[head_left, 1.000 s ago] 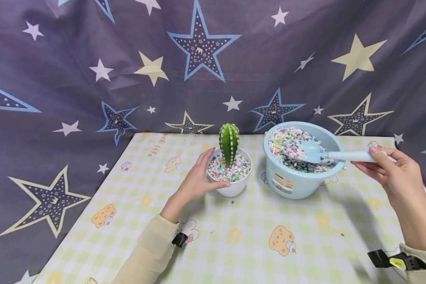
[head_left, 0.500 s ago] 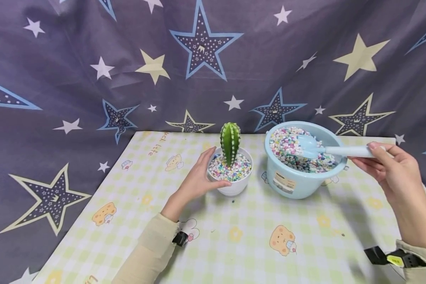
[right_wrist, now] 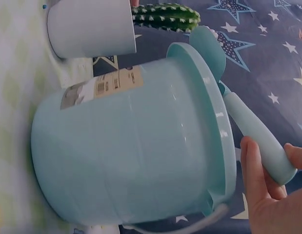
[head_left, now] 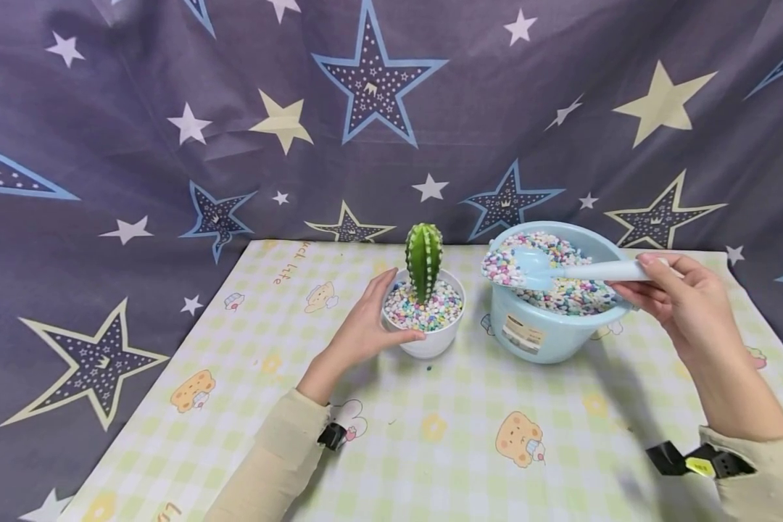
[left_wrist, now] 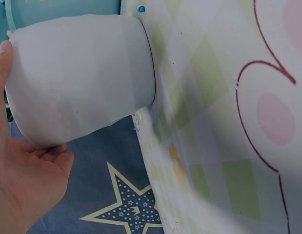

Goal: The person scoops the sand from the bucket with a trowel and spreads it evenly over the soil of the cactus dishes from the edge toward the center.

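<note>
A green cactus (head_left: 423,262) stands in a white flower pot (head_left: 432,344) filled with multicoloured pebbles (head_left: 420,312). My left hand (head_left: 364,326) grips the pot from its left side, thumb across the front and fingers around the back. In the right hand (head_left: 692,312) is the handle of a light blue hand shovel (head_left: 603,271), pinched between thumb and fingers. Its blade, loaded with pebbles at the tip, hangs over the left rim of a light blue bucket (right_wrist: 126,141). More pebbles (head_left: 577,296) lie inside the bucket.
A cartoon-patterned checked tablecloth (head_left: 431,464) covers the table. One stray dark pebble (head_left: 428,368) lies in front of the pot. Behind the table hangs a dark curtain (head_left: 235,65) printed with stars. The bucket's white handle (right_wrist: 190,228) hangs at its side.
The right hand has lifted the shovel out of the bucket's pebbles and moved it left, bringing the loaded blade over the near-left rim. The left hand stays on the pot.
</note>
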`<action>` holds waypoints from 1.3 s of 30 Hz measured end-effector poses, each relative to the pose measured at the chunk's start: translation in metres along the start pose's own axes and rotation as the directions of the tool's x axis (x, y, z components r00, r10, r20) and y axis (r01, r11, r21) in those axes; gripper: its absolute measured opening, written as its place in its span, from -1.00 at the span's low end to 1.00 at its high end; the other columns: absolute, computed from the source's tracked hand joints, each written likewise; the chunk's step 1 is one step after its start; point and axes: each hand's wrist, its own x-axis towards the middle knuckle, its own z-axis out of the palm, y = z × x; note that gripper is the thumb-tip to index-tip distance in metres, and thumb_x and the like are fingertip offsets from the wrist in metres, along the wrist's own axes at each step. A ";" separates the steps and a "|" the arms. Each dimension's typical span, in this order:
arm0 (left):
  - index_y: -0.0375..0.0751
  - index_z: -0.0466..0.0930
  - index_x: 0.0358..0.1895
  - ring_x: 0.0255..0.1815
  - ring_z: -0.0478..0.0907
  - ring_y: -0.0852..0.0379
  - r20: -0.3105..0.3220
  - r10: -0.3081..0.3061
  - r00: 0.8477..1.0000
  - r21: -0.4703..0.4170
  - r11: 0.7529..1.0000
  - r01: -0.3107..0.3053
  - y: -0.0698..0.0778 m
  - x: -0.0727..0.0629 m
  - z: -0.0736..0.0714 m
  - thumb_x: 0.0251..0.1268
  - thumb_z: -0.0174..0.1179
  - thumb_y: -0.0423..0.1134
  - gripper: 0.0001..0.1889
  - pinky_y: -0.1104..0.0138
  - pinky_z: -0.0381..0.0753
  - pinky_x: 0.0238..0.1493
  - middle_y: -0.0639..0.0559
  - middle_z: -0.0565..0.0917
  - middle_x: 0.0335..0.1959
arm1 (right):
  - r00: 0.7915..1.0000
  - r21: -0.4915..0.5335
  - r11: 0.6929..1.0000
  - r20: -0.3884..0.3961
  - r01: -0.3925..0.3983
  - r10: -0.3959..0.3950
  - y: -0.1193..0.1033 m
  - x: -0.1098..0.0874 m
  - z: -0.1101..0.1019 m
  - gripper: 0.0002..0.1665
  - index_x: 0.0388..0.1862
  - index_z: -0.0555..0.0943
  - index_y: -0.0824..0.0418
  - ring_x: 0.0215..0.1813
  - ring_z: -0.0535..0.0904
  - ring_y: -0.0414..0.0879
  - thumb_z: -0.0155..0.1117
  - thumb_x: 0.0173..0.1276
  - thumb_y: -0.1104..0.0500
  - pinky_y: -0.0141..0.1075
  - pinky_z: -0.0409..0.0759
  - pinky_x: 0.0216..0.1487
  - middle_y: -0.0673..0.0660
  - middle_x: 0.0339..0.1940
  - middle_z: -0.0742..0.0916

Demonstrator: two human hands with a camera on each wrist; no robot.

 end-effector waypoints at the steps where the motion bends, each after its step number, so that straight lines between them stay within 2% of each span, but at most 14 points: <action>1: 0.12 -0.15 0.64 0.60 0.13 -0.15 0.001 0.000 1.000 0.000 1.000 0.000 0.000 0.000 0.000 -0.12 0.53 0.24 0.28 -0.14 0.20 0.54 0.03 -0.01 0.65 | 1.000 -0.004 1.000 0.002 -0.003 0.003 0.001 0.001 0.002 -0.75 -0.15 0.65 0.41 -0.31 0.81 0.05 -0.02 0.50 0.47 -0.20 0.78 -0.15 0.27 -0.28 0.82; 17: 0.09 -0.14 0.64 0.60 0.12 -0.14 -0.003 0.018 1.000 0.005 1.000 -0.018 0.000 0.000 0.000 -0.11 0.52 0.24 0.27 -0.11 0.19 0.55 0.02 -0.01 0.65 | 1.000 -0.096 0.995 -0.001 -0.025 0.025 0.012 0.006 0.019 -0.86 -0.16 0.61 0.35 -0.32 0.81 0.01 0.08 0.48 0.41 -0.26 0.77 -0.16 0.22 -0.34 0.81; 28: 0.08 -0.14 0.64 0.60 0.12 -0.13 -0.003 0.024 1.000 0.005 1.000 -0.024 -0.001 0.000 0.001 -0.09 0.52 0.23 0.27 -0.09 0.18 0.56 0.01 0.00 0.65 | 0.999 -0.134 0.990 0.005 -0.046 0.047 0.015 0.013 0.029 -0.89 -0.26 0.60 0.33 -0.34 0.80 -0.05 0.13 0.46 0.40 -0.28 0.78 -0.19 0.18 -0.39 0.80; 39: 0.07 -0.14 0.64 0.60 0.13 -0.14 -0.005 0.023 1.000 0.005 1.000 -0.022 0.000 0.000 0.001 -0.09 0.51 0.23 0.26 -0.08 0.20 0.56 0.02 0.00 0.65 | 0.988 -0.144 0.978 0.010 -0.152 0.155 0.013 0.017 0.035 -0.84 -0.25 0.61 0.28 -0.32 0.80 -0.02 0.09 0.49 0.39 -0.27 0.79 -0.17 0.17 -0.36 0.80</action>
